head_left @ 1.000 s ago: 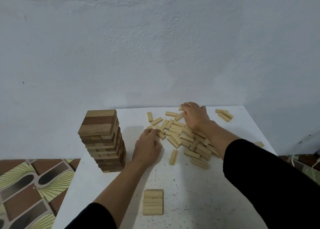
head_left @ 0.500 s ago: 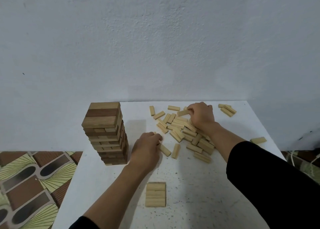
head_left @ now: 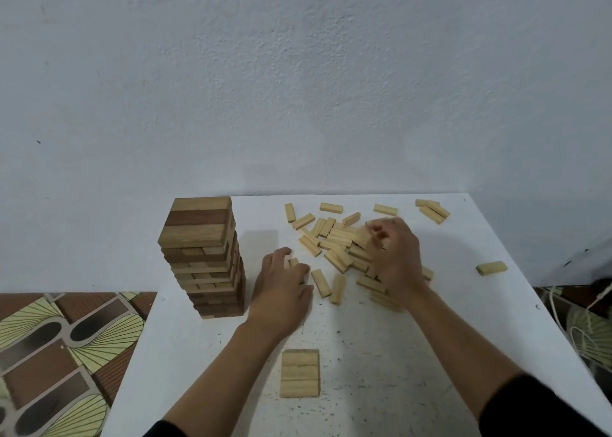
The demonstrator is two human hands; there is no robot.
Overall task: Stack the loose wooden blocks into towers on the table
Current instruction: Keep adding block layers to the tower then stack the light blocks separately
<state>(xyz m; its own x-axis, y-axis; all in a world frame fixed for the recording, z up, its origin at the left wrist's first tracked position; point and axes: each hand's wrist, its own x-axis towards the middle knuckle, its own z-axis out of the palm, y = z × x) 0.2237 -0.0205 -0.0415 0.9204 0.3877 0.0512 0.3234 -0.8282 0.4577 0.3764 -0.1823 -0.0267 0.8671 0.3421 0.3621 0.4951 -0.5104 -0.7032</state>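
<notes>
Your left hand (head_left: 284, 284) lies low on the desk (head_left: 364, 354), grip curled round a pale block (head_left: 293, 262) near the tower (head_left: 203, 257). Your right hand (head_left: 395, 257) hovers over the loose blocks (head_left: 334, 238), fingers curled but blurred; whether its grip holds anything, I cannot tell. It has drawn back from the pile's far edge since earlier.

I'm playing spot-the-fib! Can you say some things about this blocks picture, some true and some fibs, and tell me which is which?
1. The tall tower stands to the left of the left hand. True.
2. The right hand rests on top of the tower. False: it is at the pile of loose blocks.
3. Three blocks lie flat side by side near the front of the table. True.
4. The table is black. False: it is white.
</notes>
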